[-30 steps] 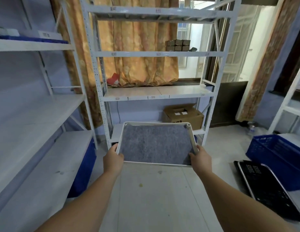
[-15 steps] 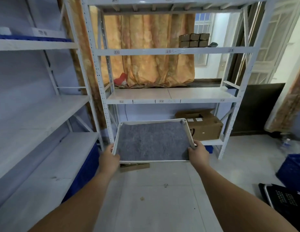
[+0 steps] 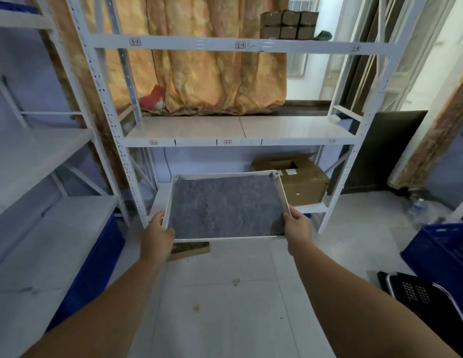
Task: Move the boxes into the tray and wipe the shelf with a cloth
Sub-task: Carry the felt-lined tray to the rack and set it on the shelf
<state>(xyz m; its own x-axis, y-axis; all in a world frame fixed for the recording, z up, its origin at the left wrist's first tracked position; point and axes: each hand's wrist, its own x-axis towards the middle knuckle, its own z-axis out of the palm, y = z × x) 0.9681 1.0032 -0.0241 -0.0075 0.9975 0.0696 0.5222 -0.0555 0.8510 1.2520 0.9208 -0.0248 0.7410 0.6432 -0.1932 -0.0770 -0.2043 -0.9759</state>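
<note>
I hold a white-rimmed tray (image 3: 281, 192) with a grey felt bottom out in front of me, level, at about the height of the rack's lowest shelf. My left hand (image 3: 156, 235) grips its left near corner and my right hand (image 3: 297, 227) grips its right near corner. The tray has nothing in it. Several small dark brown boxes (image 3: 288, 24) stand stacked in two rows on the upper shelf (image 3: 199, 44) of the white metal rack, up and to the right of the tray. A dark cloth-like lump (image 3: 323, 35) lies right beside them.
The rack's middle shelf (image 3: 238, 130) is bare; an open cardboard box (image 3: 300, 178) sits on the lowest shelf behind the tray. Another white rack (image 3: 31, 161) runs along the left with a blue bin (image 3: 96, 259) under it. A blue crate (image 3: 442, 251) and black crate (image 3: 421, 298) lie at right.
I have walked closer to the rack carrying the tray; the rack and boxes now loom larger and higher, and the blue crate has slid toward the right edge.
</note>
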